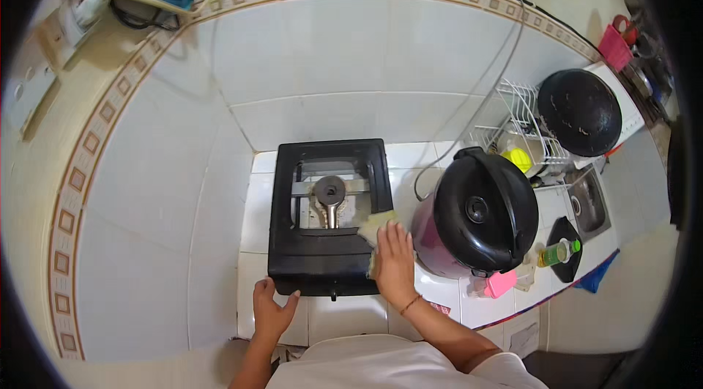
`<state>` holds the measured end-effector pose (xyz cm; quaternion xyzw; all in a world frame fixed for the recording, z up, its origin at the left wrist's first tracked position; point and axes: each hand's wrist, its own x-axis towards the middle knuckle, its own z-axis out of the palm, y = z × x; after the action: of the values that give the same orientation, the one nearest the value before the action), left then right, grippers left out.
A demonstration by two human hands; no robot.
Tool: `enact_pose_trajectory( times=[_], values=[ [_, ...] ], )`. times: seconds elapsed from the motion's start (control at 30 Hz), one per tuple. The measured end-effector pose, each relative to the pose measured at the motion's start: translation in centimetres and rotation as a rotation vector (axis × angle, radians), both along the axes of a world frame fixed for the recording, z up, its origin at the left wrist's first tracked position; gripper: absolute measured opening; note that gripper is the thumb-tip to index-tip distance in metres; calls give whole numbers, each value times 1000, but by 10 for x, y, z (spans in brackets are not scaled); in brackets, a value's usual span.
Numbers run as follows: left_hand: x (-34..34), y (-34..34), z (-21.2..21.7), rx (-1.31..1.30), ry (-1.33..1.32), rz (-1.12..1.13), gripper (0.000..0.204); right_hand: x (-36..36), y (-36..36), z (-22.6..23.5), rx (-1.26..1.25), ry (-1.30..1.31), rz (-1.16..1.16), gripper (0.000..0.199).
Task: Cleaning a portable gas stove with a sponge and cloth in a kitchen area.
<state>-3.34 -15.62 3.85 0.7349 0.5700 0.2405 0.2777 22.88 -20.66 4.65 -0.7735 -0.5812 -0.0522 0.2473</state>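
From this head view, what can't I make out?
In the head view:
Yellowish cloth: partly covered by the right hand.
Inside the rice cooker: hidden by its closed lid.
Part of the dish rack: behind the black pan.
Utensils at the right: small, dimmed near the lens rim.

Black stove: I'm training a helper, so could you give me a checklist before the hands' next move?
1. Right hand has the pale yellow cloth against the black stove: ok.
2. Left hand at the stove's front-left corner: ok.
3. Burner free of visible flame: ok.
4. Burner cool: cannot tell.
5. Front knob turned off: cannot tell.
6. Ample room between right hand and rice cooker: not ok, looks tight.
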Motion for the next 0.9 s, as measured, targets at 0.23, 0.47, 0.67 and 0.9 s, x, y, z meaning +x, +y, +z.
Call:
enact_pose_trajectory(
  times=[0.23, 0.47, 0.67, 0.9],
  values=[
    [2, -2, -3, 60, -48, -4, 56, -61, 22, -15, 96, 17, 392, 44],
    [1, -1, -16, 96, -12, 8, 64, -93, 86, -3, 118, 114, 759, 42],
    [-6, -7, -19, 56, -141, -10, 67, -37, 22, 4, 52, 125, 763, 37],
    [-1, -4, -13, 71, -102, -16, 67, -23, 23, -2, -38, -54, 492, 42]
  ],
)
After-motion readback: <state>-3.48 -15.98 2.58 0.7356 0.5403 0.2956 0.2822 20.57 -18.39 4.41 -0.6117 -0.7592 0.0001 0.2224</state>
